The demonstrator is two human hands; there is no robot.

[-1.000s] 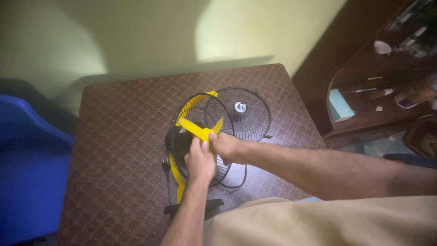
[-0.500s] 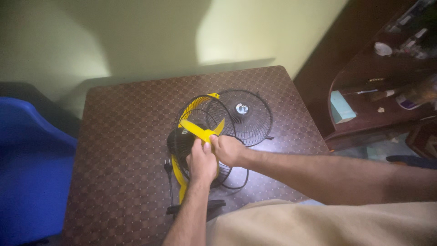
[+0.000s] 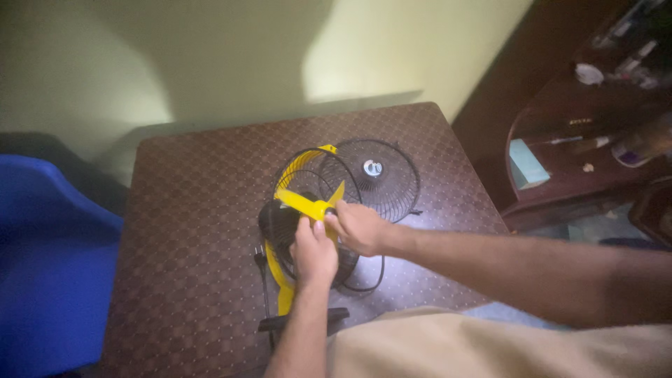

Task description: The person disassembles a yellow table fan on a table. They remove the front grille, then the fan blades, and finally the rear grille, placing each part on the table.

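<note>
both hands (image 3: 336, 238) gripping yellow fan blade (image 3: 308, 204).

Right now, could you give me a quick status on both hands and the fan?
Left hand and right hand both grip the yellow fan blade at its hub. Detached front grille lies behind. Nothing blocking.

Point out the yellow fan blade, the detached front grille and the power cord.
yellow fan blade (image 3: 297, 201), head view, on its left vane.
detached front grille (image 3: 372, 169), head view, on its centre cap.
power cord (image 3: 371, 280), head view, on its loop.
</note>
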